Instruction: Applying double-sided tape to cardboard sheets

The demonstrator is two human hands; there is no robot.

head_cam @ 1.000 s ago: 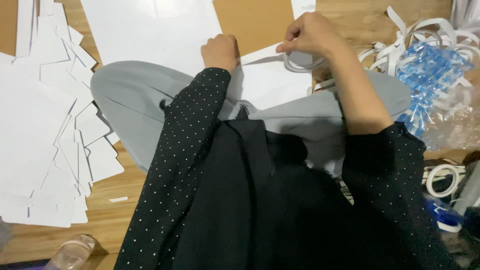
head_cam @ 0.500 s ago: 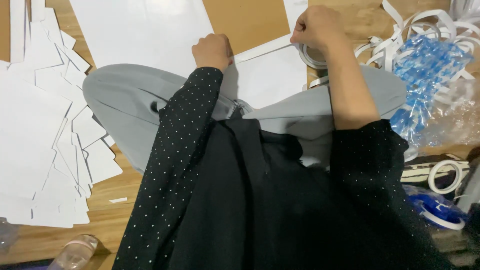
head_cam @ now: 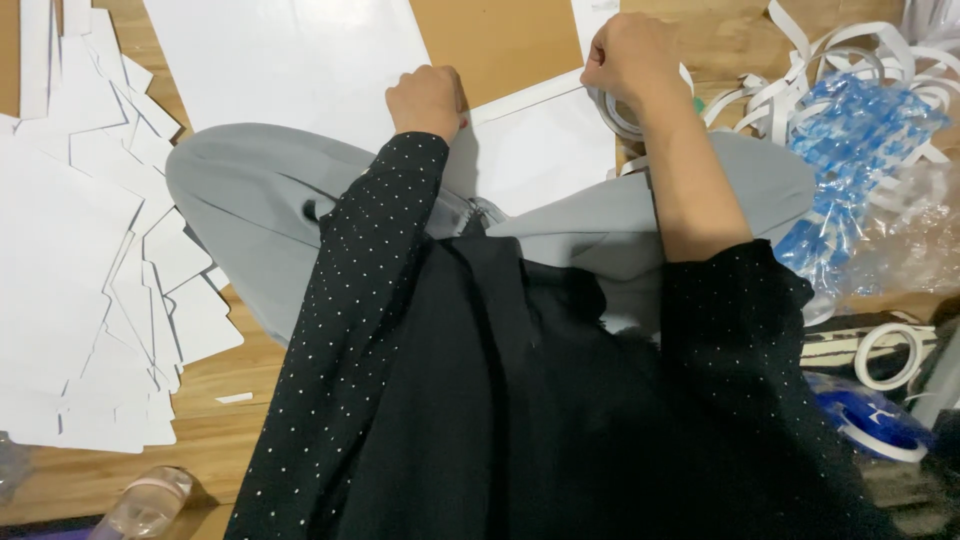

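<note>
Looking down: a head-worn view of a person seated cross-legged on a wooden floor [head_cam: 250, 385], in grey trousers and a black dotted top.
Left hand: the left hand [head_cam: 428, 100] is curled into a loose fist, knuckles up, pressing on the near corner of a white card sheet [head_cam: 545, 150] that lies across the lap. What the fingers pinch, if anything, I cannot tell.
Right hand: the right hand [head_cam: 630, 58] is clenched around a roll of white tape [head_cam: 612, 110], held at the sheet's far right corner.
Tape line: a thin strip appears to run along the sheet's upper edge between the two hands.
Work surface: a brown cardboard piece [head_cam: 495, 45] lies beyond the sheet, and a large white sheet [head_cam: 290, 60] lies to its left.
Left side: a spread of cut white card pieces [head_cam: 85, 260] covers the floor.
Right side: a tangle of white paper strips [head_cam: 810, 70], crumpled blue-and-clear plastic wrapping [head_cam: 860, 150], a spare tape roll [head_cam: 890, 355] and a blue tape roll [head_cam: 870, 420].
Bottom edge: a clear plastic bottle [head_cam: 145, 505].
Step in hand: by my judgement, tape is being laid along the sheet's edge.
Next move calls for: likely keeping the strip taut and straight, pressing it flat, then severing it cleanly at the roll.
</note>
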